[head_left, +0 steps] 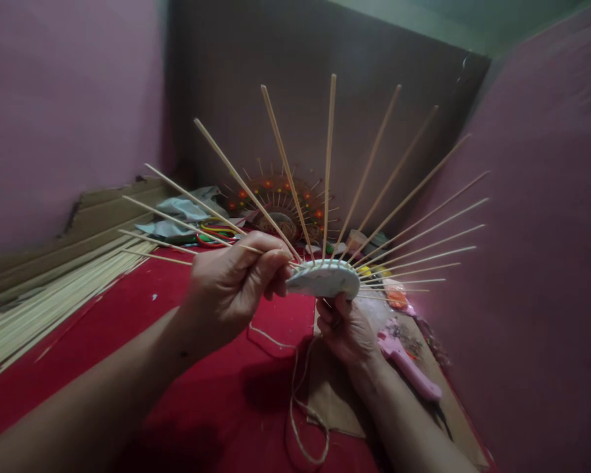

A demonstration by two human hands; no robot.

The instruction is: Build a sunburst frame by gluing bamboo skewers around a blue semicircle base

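Note:
A white, rounded disc (325,279) is held up over the table with its edge toward me. Long thin wooden sticks (329,157) fan out from its rim to the left, upward and to the right. My right hand (345,325) grips the disc from below. At the disc's left edge, my left hand (241,272) is closed in a pinch on a thin strand of twine near the stick bases, among the left-hand sticks. A length of twine (294,401) hangs and loops below the hands. What lies inside the left palm is hidden.
A pink glue gun (408,368) lies on cardboard (335,407) at the right. Many loose sticks (54,302) are piled at the left on the red tabletop (187,407). Behind stands a decorated stick fan (276,197), near scissors (217,233) and pale cloth (182,210). Walls close in on both sides.

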